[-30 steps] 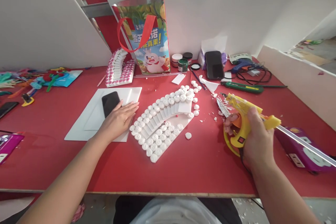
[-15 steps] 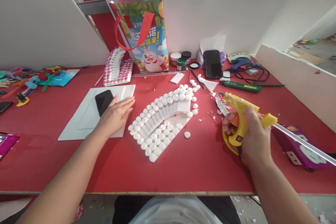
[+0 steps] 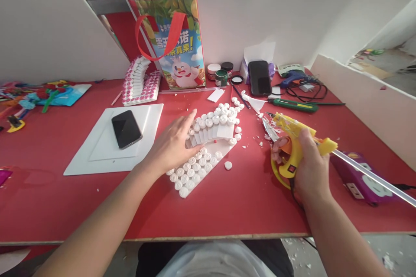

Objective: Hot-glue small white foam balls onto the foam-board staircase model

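My left hand (image 3: 175, 143) is over the left part of a white model staircase (image 3: 208, 132), thumb and fingers apart. Rows of white rosettes (image 3: 195, 168) cover the model's base and edge its curved steps. Whether the hand touches the model I cannot tell. My right hand (image 3: 310, 164) is wrapped round a yellow hot glue gun (image 3: 294, 143), its nozzle facing the model. From the gun's back a long clear glue stick (image 3: 373, 177) sticks out. One loose rosette (image 3: 228, 165) lies in front of the model.
A black phone (image 3: 126, 129) lies on white boards (image 3: 87, 156) at left. Behind stand a printed bag (image 3: 183, 52), a pink-and-white staircase model (image 3: 141, 82) and paint jars (image 3: 221, 78). A green-handled tool (image 3: 292, 104), a second phone (image 3: 259, 78) and a purple power strip (image 3: 364, 181) are at right.
My left hand has left the phone and white boards and moved right, to the staircase model. My right hand still holds the glue gun in about the same place.
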Motion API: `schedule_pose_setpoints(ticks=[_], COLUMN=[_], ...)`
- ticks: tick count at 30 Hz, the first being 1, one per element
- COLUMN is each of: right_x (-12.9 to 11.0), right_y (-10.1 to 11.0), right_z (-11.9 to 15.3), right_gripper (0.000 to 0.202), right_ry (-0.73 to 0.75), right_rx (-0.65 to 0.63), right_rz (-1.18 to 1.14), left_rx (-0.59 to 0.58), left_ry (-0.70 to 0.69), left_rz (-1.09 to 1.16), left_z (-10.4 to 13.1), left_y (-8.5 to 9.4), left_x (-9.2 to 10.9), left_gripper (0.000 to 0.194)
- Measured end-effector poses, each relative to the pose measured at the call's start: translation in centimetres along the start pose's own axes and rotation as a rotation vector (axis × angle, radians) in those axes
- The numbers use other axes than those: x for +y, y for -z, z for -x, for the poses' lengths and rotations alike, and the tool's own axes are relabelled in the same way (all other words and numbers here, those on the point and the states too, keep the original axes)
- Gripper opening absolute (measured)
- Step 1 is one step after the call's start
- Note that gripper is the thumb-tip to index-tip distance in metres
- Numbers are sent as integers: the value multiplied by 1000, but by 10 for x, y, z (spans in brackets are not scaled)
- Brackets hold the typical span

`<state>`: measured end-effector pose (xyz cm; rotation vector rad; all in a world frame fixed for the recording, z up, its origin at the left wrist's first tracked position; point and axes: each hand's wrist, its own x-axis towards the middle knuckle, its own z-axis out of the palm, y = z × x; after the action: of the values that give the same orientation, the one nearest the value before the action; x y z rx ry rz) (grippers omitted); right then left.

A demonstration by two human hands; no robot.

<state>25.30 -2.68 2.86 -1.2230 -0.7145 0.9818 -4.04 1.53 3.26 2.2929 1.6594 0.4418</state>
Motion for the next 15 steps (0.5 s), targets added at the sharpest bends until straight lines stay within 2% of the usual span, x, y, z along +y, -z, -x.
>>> schedule_pose_setpoints(ticks=[5,10,15], right_x=[0,0,1], right_y=[1,1,0], right_z=[-1,-2,0], right_gripper=[48,46,45], right_ry=[37,28,8], right_rx=[-12,-15,-20], right_rz=[17,25,7], left_rx=[-24,-75,-84], left_ry=[-91,-101,-121], left_rz=[-32,-77,-81], left_z=[-18,-35,-42], left_y=[6,15,20], left_x=[-7,-17,-29], left_gripper=[92,95,98])
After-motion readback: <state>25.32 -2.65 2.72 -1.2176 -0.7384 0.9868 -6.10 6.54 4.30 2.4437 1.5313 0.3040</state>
